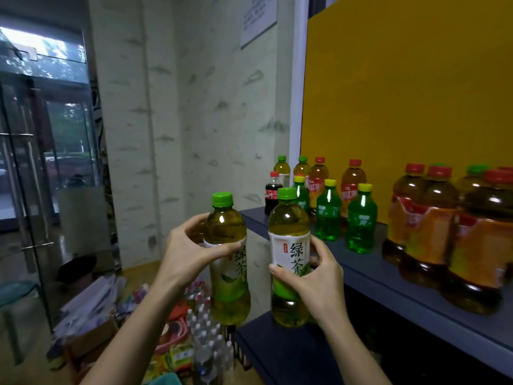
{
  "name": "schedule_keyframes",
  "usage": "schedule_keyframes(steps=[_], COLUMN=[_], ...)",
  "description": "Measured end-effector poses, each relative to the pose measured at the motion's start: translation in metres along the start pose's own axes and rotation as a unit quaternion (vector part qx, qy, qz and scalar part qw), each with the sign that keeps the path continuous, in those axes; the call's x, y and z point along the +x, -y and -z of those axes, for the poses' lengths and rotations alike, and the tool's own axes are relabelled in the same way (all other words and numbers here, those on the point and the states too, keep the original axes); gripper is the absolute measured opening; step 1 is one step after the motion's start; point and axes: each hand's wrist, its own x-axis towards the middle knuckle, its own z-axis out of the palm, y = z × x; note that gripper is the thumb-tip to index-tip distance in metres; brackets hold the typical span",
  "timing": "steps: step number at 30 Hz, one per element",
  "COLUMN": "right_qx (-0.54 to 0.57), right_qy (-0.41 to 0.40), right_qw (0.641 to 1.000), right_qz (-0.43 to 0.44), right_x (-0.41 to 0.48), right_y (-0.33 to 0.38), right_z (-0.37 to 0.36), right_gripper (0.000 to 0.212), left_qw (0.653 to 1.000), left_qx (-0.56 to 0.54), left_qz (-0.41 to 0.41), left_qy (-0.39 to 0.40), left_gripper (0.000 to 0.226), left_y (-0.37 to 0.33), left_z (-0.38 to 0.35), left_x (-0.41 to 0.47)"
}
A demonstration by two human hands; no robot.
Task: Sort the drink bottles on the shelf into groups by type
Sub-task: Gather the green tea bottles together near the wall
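My left hand (186,251) grips a green-tea bottle (227,290) with a green cap, held upright in the air left of the shelf. My right hand (313,276) grips a second green-tea bottle (288,234) of the same kind, close beside the first, in front of the shelf's left end. On the dark blue shelf (369,273) stand three green soda bottles (329,215) with yellow caps, a small cola bottle (273,193), two more green-tea bottles (281,168) at the back, and several red-capped iced-tea bottles (429,232) at the right.
A yellow panel (402,93) backs the shelf. A lower blue shelf board (277,348) juts out below my right hand. On the floor at the left lie packs of small water bottles (205,332), cardboard boxes and papers (88,309). A glass door (33,162) stands far left.
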Motion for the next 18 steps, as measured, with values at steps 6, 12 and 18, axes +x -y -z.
schedule_keyframes(steps=[6,12,18], right_qx=[-0.006,-0.035,-0.066], right_qy=[-0.017,-0.036,-0.09], right_qw=[1.0,0.999,0.994], right_qz=[0.007,0.011,0.004], right_x=[0.076,0.132,0.187], right_y=[-0.023,-0.045,-0.073], right_z=[-0.06,-0.107,-0.158], right_gripper=[0.086,0.086,0.087], left_qw=[1.0,0.999,0.995], left_qx=[-0.01,-0.042,-0.074], left_qz=[-0.016,-0.02,-0.028], left_qy=[-0.011,-0.002,0.059], left_gripper=[0.056,0.06,0.05], left_y=[0.059,0.11,0.169], left_z=[0.004,0.004,-0.008], left_x=[0.091,0.169,0.259])
